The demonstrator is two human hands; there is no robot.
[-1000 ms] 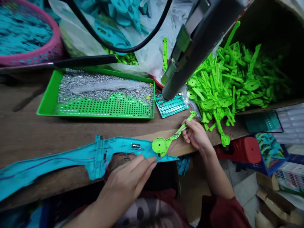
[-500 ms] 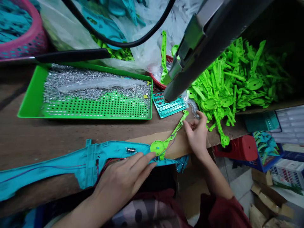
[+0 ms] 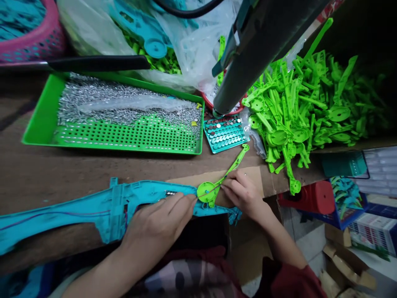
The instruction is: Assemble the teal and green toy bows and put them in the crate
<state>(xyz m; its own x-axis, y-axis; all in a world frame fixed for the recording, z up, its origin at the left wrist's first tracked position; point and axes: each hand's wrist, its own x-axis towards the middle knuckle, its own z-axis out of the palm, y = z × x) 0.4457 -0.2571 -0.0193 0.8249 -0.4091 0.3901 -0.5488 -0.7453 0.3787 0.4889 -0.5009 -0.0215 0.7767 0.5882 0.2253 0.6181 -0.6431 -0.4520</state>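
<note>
A long teal plastic shell [image 3: 93,207] lies along the wooden bench's front edge, with red and blue wires in it. A lime-green lever part [image 3: 223,176] with a round disc end sits on the shell's right end. My left hand [image 3: 161,221] lies over the shell, its fingers extended and pressing beside the disc. My right hand [image 3: 243,192] pinches the thin wire at the lever's shaft, just right of the disc.
A green perforated tray [image 3: 43,128] of small metal screws stands behind. A small teal tray [image 3: 225,133] of button cells lies beside it. A heap of green lever parts [image 3: 304,107] fills a box at right. A grey tool barrel [image 3: 248,54] hangs overhead. A pink basket [image 3: 37,39] sits far left.
My right hand let go of the lever's far tip and came down left to its shaft near the disc. My left hand's fingers closed in on the disc.
</note>
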